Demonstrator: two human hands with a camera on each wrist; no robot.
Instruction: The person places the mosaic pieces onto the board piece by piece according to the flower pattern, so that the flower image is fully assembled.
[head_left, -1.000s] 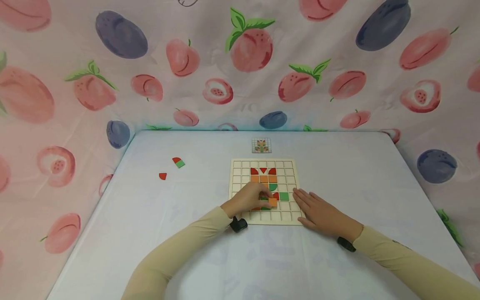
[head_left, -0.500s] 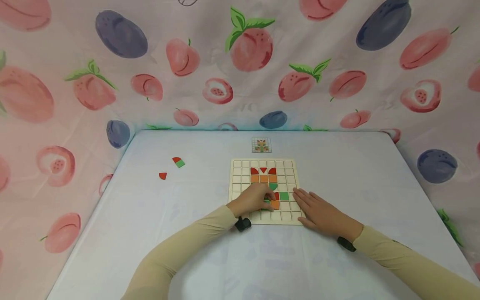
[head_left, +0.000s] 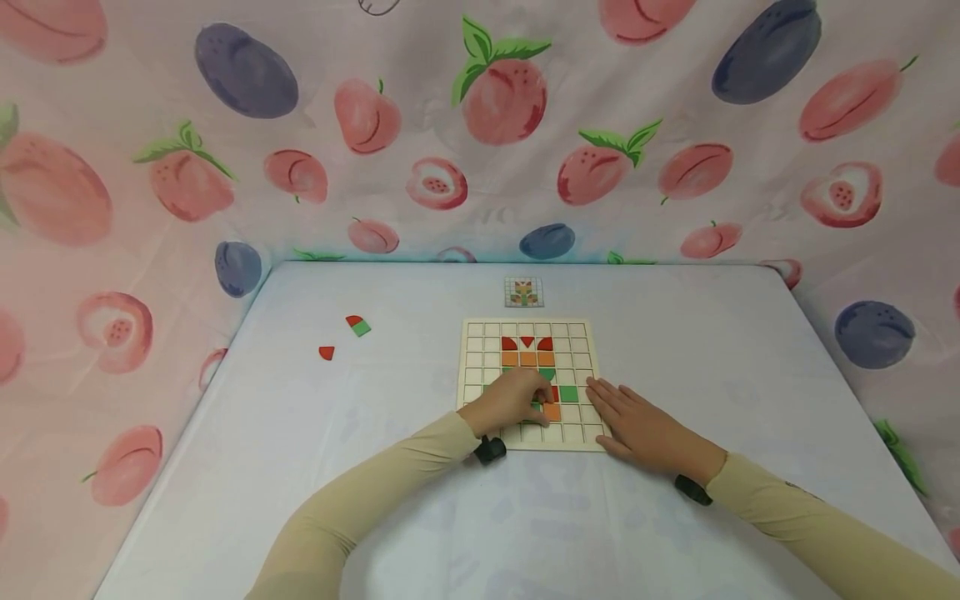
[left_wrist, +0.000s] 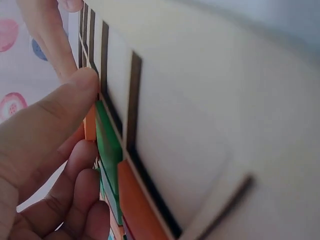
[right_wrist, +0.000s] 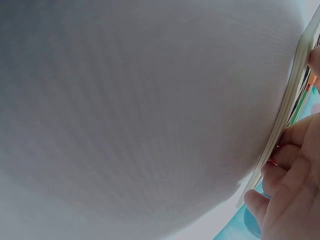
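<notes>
A pale wooden grid board (head_left: 577, 433) lies mid-table, carrying red, orange and green tiles in several cells. My left hand (head_left: 510, 398) reaches over it from the left and covers part of the pattern. Between its thumb and finger it pinches an orange square tile (head_left: 552, 412), low over a cell beside the pattern. In the left wrist view the thumb lies along the upper edge of that orange tile (left_wrist: 90, 125), with a green tile (left_wrist: 109, 140) just nearer. My right hand (head_left: 645, 427) rests with straight fingers on the board's right edge.
Behind the board lies a small pattern card (head_left: 523, 292). Off to the left are a loose red quarter-circle tile (head_left: 326, 353), and another red tile (head_left: 353, 320) against a green square tile (head_left: 361, 329). A fruit-printed cloth (head_left: 495, 200) hangs behind the white table (head_left: 712, 333).
My left hand has moved slightly right and down with the orange tile, which now lies level with the grid cell. My right hand has stayed at the board's edge.
</notes>
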